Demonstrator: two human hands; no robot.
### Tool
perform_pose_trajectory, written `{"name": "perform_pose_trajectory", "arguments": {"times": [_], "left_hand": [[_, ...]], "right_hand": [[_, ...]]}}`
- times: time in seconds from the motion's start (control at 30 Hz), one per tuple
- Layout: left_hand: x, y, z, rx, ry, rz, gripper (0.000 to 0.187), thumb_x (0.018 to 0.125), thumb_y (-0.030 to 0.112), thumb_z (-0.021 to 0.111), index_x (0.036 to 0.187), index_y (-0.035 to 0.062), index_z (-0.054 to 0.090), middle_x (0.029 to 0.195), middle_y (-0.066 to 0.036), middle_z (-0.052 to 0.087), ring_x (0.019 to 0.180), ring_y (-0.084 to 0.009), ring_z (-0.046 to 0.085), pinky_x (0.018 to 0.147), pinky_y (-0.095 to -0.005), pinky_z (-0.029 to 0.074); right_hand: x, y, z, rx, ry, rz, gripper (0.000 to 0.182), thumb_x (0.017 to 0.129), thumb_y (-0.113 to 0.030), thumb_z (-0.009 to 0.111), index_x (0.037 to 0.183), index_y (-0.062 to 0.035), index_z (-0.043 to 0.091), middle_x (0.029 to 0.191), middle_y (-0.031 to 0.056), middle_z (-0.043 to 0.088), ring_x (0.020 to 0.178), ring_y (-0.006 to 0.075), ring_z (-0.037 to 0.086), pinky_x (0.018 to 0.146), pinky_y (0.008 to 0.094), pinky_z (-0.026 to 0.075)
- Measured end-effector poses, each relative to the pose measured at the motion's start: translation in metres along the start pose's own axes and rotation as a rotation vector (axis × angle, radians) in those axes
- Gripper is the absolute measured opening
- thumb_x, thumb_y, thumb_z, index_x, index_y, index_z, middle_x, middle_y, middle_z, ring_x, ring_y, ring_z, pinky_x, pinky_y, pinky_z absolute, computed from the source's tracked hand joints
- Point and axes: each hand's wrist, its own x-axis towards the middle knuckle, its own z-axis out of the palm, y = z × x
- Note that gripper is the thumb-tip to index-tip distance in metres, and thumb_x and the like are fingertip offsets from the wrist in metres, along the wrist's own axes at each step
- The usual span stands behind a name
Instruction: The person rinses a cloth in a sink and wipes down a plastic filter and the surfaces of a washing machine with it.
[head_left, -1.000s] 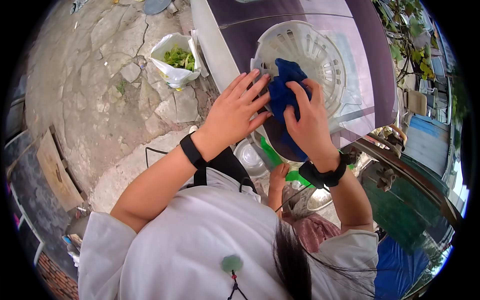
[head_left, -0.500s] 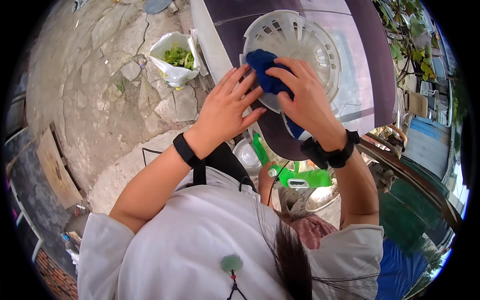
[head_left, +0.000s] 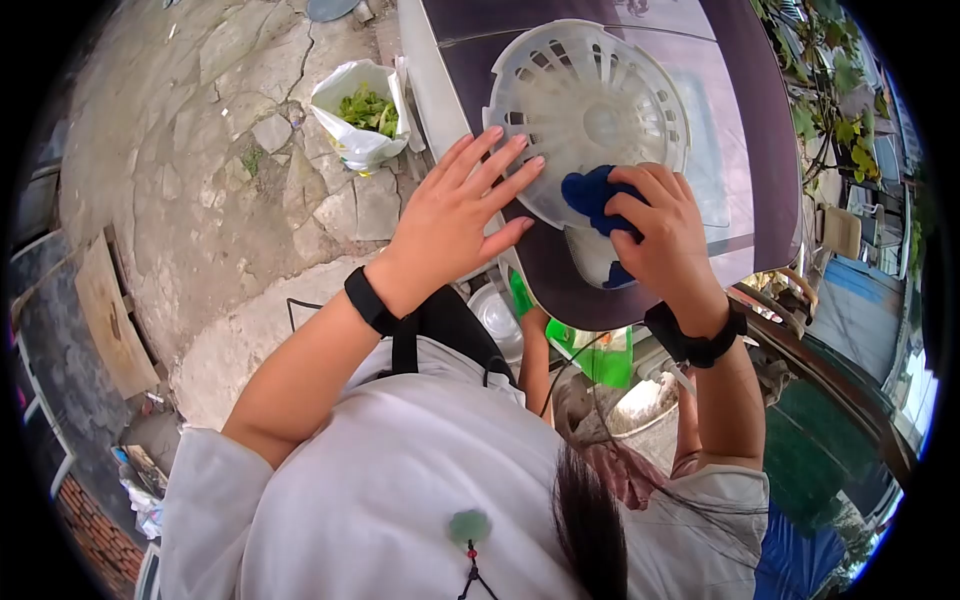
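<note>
A round, whitish plastic piece [head_left: 604,122] with slots around its side lies on the dark purple tabletop [head_left: 770,180]. My left hand [head_left: 455,205] rests on its left rim with the fingers spread, holding nothing. Bunched in my right hand [head_left: 668,225] is a dark blue cloth [head_left: 597,197], pressed against the lower right part of the piece. A loose end of the cloth hangs below my fingers, over a pale rounded object at the table's near edge.
A white bag of green leaves [head_left: 360,115] stands on cracked paving left of the table. Below the table edge another person's arm [head_left: 535,360] is near a green plastic container [head_left: 605,357]. A silvery round lid or bowl [head_left: 493,318] is beside it. Vines hang at upper right.
My right hand has moved right and down with the blue cloth, away from my left hand. The green container beneath the table has shifted and turned.
</note>
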Motion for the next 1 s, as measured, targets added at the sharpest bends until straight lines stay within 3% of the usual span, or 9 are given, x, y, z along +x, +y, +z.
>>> {"name": "perform_pose_trajectory", "arguments": {"times": [0.13,0.23,0.37,0.5,0.6,0.7,0.8,0.93,1.0], "left_hand": [[-0.002,0.002,0.001,-0.013,-0.001,-0.018,0.06,0.086,0.032,0.066,0.141,0.0161,0.051,0.149,-0.01,0.043,0.14,-0.0321,0.035,0.115,-0.0475,0.032],[0.0,-0.005,0.007,-0.032,0.0,0.014,0.06,0.086,0.034,0.066,0.141,0.0162,0.051,0.149,-0.01,0.042,0.14,-0.0325,0.034,0.115,-0.0478,0.032],[0.0,-0.016,0.006,-0.05,-0.034,0.069,0.061,0.087,0.036,0.065,0.142,0.0165,0.049,0.15,-0.011,0.041,0.141,-0.0331,0.033,0.115,-0.0481,0.031],[0.003,-0.015,0.004,-0.056,-0.037,0.091,0.062,0.089,0.039,0.064,0.144,0.017,0.047,0.151,-0.011,0.039,0.141,-0.0331,0.032,0.115,-0.0479,0.031],[0.008,-0.019,0.001,-0.059,-0.043,0.108,0.062,0.089,0.04,0.064,0.144,0.0173,0.047,0.151,-0.01,0.039,0.141,-0.0326,0.032,0.115,-0.0473,0.031],[0.006,-0.021,0.0,-0.057,-0.063,0.117,0.062,0.088,0.041,0.064,0.144,0.0174,0.048,0.15,-0.011,0.039,0.141,-0.0325,0.033,0.115,-0.0467,0.032],[0.012,-0.022,-0.003,-0.05,-0.072,0.113,0.062,0.087,0.042,0.064,0.143,0.0173,0.049,0.149,-0.011,0.041,0.14,-0.0328,0.035,0.114,-0.0462,0.033],[0.011,-0.023,-0.002,-0.045,-0.072,0.096,0.065,0.085,0.043,0.066,0.142,0.017,0.049,0.147,-0.011,0.044,0.138,-0.0329,0.037,0.112,-0.0456,0.035],[0.012,-0.022,-0.001,-0.042,-0.072,0.092,0.066,0.084,0.043,0.067,0.142,0.0169,0.049,0.147,-0.011,0.044,0.138,-0.0328,0.037,0.112,-0.0454,0.036]], "right_hand": [[0.001,0.008,0.003,-0.033,0.034,0.176,0.031,0.064,-0.003,0.068,0.095,-0.0083,0.066,0.115,0.0085,0.061,0.105,0.0291,0.058,0.09,0.0418,0.045],[0.012,-0.036,0.019,0.283,0.152,0.142,0.036,0.065,-0.001,0.066,0.101,-0.0084,0.067,0.118,0.0098,0.06,0.11,0.0299,0.056,0.093,0.0407,0.045],[0.018,-0.032,0.025,0.0,0.079,-0.042,0.044,0.069,0.001,0.063,0.111,-0.0092,0.066,0.125,0.0101,0.058,0.116,0.0308,0.052,0.097,0.041,0.044],[0.013,0.06,0.01,-0.165,0.3,0.396,0.043,0.078,-0.001,0.064,0.119,-0.0105,0.065,0.129,0.012,0.055,0.114,0.0351,0.052,0.099,0.0429,0.043],[0.021,0.058,0.027,-0.111,0.447,0.456,0.038,0.083,-0.004,0.064,0.12,-0.0104,0.065,0.127,0.0128,0.055,0.114,0.0364,0.051,0.1,0.0425,0.043],[0.035,0.008,0.029,0.179,0.291,0.349,0.04,0.079,-0.001,0.067,0.118,-0.0102,0.065,0.127,0.0125,0.054,0.114,0.0362,0.051,0.098,0.0426,0.044],[0.051,-0.022,0.024,0.142,0.124,0.109,0.044,0.073,0.003,0.068,0.114,-0.01,0.067,0.126,0.0115,0.055,0.113,0.0349,0.052,0.095,0.0438,0.046],[0.09,-0.008,0.028,0.116,0.276,0.046,0.04,0.08,-0.003,0.068,0.119,-0.0101,0.065,0.131,0.0107,0.055,0.118,0.0349,0.051,0.1,0.0439,0.045],[0.097,-0.009,0.039,0.016,0.181,-0.156,0.04,0.082,-0.006,0.067,0.122,-0.0101,0.063,0.134,0.0104,0.054,0.123,0.0342,0.049,0.101,0.0439,0.044]]}}
